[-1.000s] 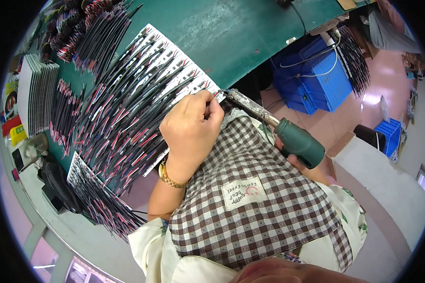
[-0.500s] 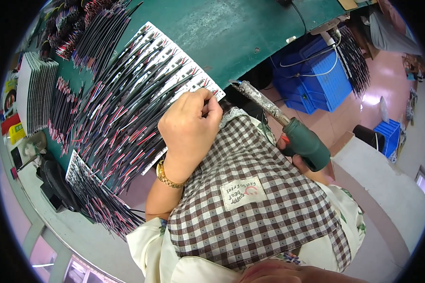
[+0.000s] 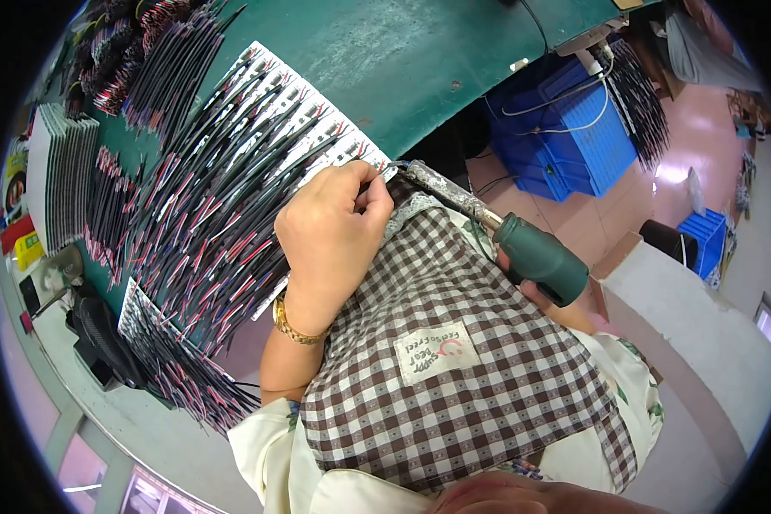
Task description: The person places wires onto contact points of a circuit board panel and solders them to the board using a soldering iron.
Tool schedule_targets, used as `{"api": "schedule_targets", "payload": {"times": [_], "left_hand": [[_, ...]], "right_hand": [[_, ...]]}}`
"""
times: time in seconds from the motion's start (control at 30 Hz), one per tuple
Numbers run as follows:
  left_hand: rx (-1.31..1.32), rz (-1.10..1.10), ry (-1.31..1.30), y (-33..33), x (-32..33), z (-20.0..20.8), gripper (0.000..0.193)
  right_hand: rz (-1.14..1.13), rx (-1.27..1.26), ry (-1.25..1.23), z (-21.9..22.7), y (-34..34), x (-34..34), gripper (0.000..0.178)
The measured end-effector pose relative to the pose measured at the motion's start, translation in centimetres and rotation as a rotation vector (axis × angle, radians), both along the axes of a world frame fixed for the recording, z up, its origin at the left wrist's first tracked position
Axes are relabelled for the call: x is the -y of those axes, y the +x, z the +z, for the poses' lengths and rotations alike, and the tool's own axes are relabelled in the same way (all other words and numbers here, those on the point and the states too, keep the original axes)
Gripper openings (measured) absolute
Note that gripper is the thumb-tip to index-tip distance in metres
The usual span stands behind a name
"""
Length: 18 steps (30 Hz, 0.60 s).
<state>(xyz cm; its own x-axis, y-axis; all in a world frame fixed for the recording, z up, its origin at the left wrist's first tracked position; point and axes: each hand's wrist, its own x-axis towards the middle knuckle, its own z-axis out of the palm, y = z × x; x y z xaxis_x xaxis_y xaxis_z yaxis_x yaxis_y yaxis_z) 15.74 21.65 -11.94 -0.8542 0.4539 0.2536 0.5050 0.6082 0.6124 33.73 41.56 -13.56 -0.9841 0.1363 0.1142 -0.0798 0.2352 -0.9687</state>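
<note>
A white board (image 3: 343,128), lined with small parts and a thick row of black-sleeved wires (image 3: 206,223) with red and white ends, lies slantwise on the green table. Over its near right corner, my left hand (image 3: 334,227) is closed in a pinch; what the fingertips hold is hidden. My right hand (image 3: 527,278), partly hidden, grips the green handle of a heat gun (image 3: 540,257). The gun's long, mottled metal barrel points up and left. Its narrow tip is beside the board's corner, close to my left fingertips; I cannot tell whether it touches.
More wire bundles (image 3: 171,68) lie at the far left, near a stack of white boards (image 3: 60,180). Another wired board (image 3: 167,343) is at the near left. Blue crates (image 3: 565,128) stand on the floor right of the table (image 3: 394,51). A white ledge (image 3: 685,317) rises at the right.
The heat gun has moved left and its tip is now nearer the board's corner and my left fingertips. My left hand keeps its pinch; the whole view has shifted slightly.
</note>
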Motion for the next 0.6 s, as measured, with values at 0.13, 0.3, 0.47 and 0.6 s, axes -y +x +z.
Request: {"api": "schedule_targets", "payload": {"times": [0.13, 0.3, 0.47, 0.6], "left_hand": [[-0.047, -0.007, 0.002, 0.2, 0.0, -0.2, 0.009], [-0.054, -0.006, 0.021, 0.1, -0.1, -0.6, 0.010], [-0.013, 0.014, -0.015, 0.0, 0.3, -0.1, 0.008], [0.139, -0.016, -0.074, -0.8, -0.1, 0.9, 0.005]], "right_hand": [[-0.057, 0.239, -0.193, -0.5, 1.4, 0.5, 0.035], [-0.044, 0.322, -0.167, -0.6, 2.2, 0.3, 0.043], [-0.062, 0.273, -0.014, -0.1, 0.8, 0.0, 0.037], [-0.037, 0.106, 0.103, 0.2, 0.8, -0.5, 0.038]]}}
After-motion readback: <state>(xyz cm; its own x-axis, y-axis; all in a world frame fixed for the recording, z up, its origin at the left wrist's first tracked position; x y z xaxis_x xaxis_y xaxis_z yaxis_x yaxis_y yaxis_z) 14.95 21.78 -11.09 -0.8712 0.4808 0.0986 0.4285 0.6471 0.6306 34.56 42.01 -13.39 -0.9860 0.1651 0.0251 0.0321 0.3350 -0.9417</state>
